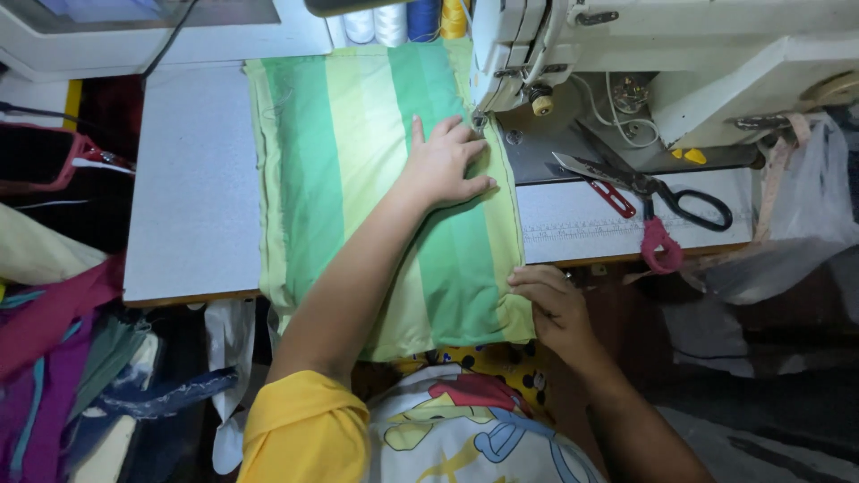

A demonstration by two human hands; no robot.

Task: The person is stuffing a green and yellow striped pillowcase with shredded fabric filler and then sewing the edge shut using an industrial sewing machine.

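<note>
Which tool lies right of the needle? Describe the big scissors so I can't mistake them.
Start at the white sewing machine at the top right of the grey table. Just below its arm, right of the green striped fabric, lie the scissors, blades pointing left. They have long steel blades and black loop handles, unlike the small red snips beside them.

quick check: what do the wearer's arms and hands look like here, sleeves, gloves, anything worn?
Both hands are bare: no gloves, and no rings, watch or bracelets that I can make out. The left hand sits on a forearm bare up to a short yellow sleeve bunched at the upper arm. The right hand and its forearm are bare too; its sleeve is out of frame. No markings or cables visible.
</note>
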